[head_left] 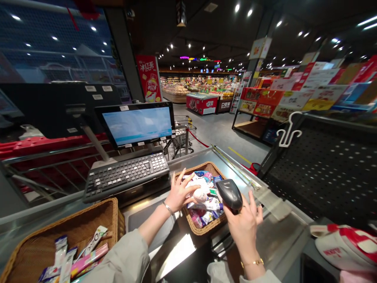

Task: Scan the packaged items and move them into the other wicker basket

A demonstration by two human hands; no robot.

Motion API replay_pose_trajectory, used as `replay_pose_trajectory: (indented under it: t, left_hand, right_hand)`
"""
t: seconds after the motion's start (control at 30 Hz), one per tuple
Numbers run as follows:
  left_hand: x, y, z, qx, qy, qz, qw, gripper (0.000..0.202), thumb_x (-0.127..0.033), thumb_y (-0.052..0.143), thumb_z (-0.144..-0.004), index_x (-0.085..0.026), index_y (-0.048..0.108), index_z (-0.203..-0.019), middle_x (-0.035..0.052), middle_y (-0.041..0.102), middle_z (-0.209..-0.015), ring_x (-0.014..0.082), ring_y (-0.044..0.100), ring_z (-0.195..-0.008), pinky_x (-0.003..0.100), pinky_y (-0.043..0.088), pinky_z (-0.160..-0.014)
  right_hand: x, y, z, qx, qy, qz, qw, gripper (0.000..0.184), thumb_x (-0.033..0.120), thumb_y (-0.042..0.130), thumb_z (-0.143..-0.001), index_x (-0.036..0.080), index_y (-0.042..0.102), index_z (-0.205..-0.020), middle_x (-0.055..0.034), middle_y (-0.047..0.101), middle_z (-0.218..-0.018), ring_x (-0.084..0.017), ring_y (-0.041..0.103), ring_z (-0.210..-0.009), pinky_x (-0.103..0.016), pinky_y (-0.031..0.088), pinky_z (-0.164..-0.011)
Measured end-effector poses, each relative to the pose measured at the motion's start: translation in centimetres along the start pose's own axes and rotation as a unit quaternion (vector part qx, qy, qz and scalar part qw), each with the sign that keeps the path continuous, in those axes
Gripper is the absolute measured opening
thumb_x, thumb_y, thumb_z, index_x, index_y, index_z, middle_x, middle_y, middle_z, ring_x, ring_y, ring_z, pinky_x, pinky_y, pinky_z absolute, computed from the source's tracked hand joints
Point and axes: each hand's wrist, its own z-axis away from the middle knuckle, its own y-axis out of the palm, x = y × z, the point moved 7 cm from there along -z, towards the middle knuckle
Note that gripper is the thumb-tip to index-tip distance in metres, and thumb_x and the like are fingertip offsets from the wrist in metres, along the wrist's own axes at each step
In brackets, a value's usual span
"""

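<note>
My left hand [178, 193] reaches over a wicker basket [196, 229] in the middle of the counter. Its thumb and index finger close on a small white rounded item [200, 195], while the other fingers are spread; its exact kind is unclear. In my right hand [245, 221] is a black barcode scanner [230, 193], its head turned toward the basket and the white item. Packaged snacks [207, 205] in blue, white and pink wrappers fill the basket below both hands.
A second wicker basket [116, 208] at front left holds several wrapped bars [93, 243]. Behind stand a keyboard [129, 173] and a monitor [138, 125]. A black perforated panel [324, 169] with a white hook [290, 129] rises at right, near a red-and-white pouch [344, 245].
</note>
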Motion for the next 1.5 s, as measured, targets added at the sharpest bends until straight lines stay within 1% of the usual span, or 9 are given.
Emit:
replay_pose_trajectory:
  t: [0.17, 0.37, 0.47, 0.6, 0.8, 0.97, 1.13, 1.33, 1.5]
  left_hand:
    - [-1.7, 1.2, -1.7, 0.003, 0.012, 0.014, 1.000, 0.056, -0.055, 0.061, -0.082, -0.041, 0.051, -0.135, 0.0047, 0.034, -0.155, 0.0381, 0.008, -0.147, 0.073, 0.009, -0.109]
    - [-3.3, 2.3, -3.5, 0.007, -0.015, 0.032, 0.999, 0.061, -0.054, 0.053, -0.087, -0.039, 0.037, -0.144, 0.0058, 0.032, -0.156, 0.0384, 0.011, -0.146, 0.072, 0.015, -0.109]
    - [-3.0, 2.2, -3.1, 0.004, -0.020, 0.034, 0.999, 0.061, -0.055, 0.052, -0.088, -0.038, 0.037, -0.145, 0.0061, 0.032, -0.156, 0.0381, 0.012, -0.146, 0.072, 0.015, -0.109]
    - [-1.6, 1.4, -1.6, -0.005, -0.040, 0.020, 0.999, 0.059, -0.053, 0.054, -0.088, -0.034, 0.043, -0.142, 0.0077, 0.032, -0.156, 0.0376, 0.010, -0.147, 0.071, 0.011, -0.111]
    - [0.8, -0.7, 1.8, -0.017, -0.087, 0.006, 0.996, 0.056, -0.051, 0.053, -0.089, -0.030, 0.047, -0.140, 0.0096, 0.035, -0.154, 0.0366, 0.010, -0.147, 0.070, 0.011, -0.111]
    - [2.4, -3.3, 5.6, -0.025, -0.129, -0.001, 0.991, 0.054, -0.050, 0.053, -0.090, -0.028, 0.048, -0.139, 0.0107, 0.034, -0.154, 0.0361, 0.009, -0.148, 0.070, 0.011, -0.112]
    - [4.0, -6.2, 10.2, -0.033, -0.183, -0.017, 0.982, 0.051, -0.047, 0.054, -0.090, -0.027, 0.050, -0.137, 0.0108, 0.036, -0.154, 0.0343, 0.007, -0.148, 0.069, 0.012, -0.113]
    - [5.8, -9.1, 16.3, -0.046, -0.250, -0.035, 0.966, 0.048, -0.042, 0.054, -0.091, -0.026, 0.050, -0.137, 0.0109, 0.036, -0.154, 0.0328, 0.007, -0.149, 0.068, 0.014, -0.114]
    - [7.2, -11.3, 21.6, -0.057, -0.305, -0.063, 0.949, 0.046, -0.042, 0.054, -0.092, -0.025, 0.052, -0.135, 0.0102, 0.038, -0.153, 0.0331, 0.010, -0.148, 0.068, 0.014, -0.114]
  right_hand:
    - [-1.4, -0.8, -0.1, 0.001, 0.029, 0.011, 1.000, 0.043, 0.054, 0.050, -0.084, 0.018, 0.067, -0.101, -0.0120, 0.067, -0.117, -0.033, 0.037, -0.137, -0.058, 0.012, -0.112]
    - [-2.2, -1.5, -0.2, -0.004, 0.047, 0.002, 0.999, 0.043, 0.054, 0.051, -0.083, 0.018, 0.068, -0.098, -0.0126, 0.067, -0.118, -0.034, 0.039, -0.135, -0.056, 0.012, -0.112]
    - [-2.3, -1.4, -0.3, -0.002, 0.048, 0.002, 0.999, 0.044, 0.056, 0.051, -0.083, 0.018, 0.068, -0.099, -0.0125, 0.067, -0.119, -0.034, 0.039, -0.135, -0.057, 0.012, -0.112]
    - [-1.6, -0.6, -0.3, 0.006, 0.040, 0.000, 0.999, 0.044, 0.056, 0.051, -0.083, 0.018, 0.068, -0.098, -0.0123, 0.067, -0.118, -0.033, 0.038, -0.136, -0.057, 0.012, -0.112]
    - [0.9, 1.8, 0.2, 0.029, 0.000, -0.023, 0.999, 0.043, 0.055, 0.052, -0.082, 0.018, 0.068, -0.098, -0.0116, 0.068, -0.117, -0.033, 0.040, -0.135, -0.056, 0.013, -0.112]
    - [3.9, 3.9, 1.2, 0.047, -0.043, -0.055, 0.997, 0.043, 0.055, 0.053, -0.082, 0.017, 0.068, -0.096, -0.0133, 0.069, -0.113, -0.034, 0.041, -0.134, -0.057, 0.016, -0.110]
    - [7.7, 5.5, 2.3, 0.090, -0.075, -0.090, 0.989, 0.040, 0.055, 0.053, -0.082, 0.019, 0.068, -0.093, -0.0127, 0.069, -0.112, -0.034, 0.041, -0.134, -0.058, 0.016, -0.110]
    - [12.4, 6.8, 4.3, 0.117, -0.138, -0.129, 0.975, 0.032, 0.046, 0.055, -0.082, 0.019, 0.068, -0.092, -0.0128, 0.070, -0.110, -0.034, 0.043, -0.132, -0.057, 0.018, -0.110]
    - [15.4, 8.2, 6.4, 0.166, -0.180, -0.148, 0.958, 0.033, 0.044, 0.055, -0.082, 0.019, 0.067, -0.101, -0.0110, 0.068, -0.114, -0.032, 0.038, -0.136, -0.059, 0.020, -0.110]
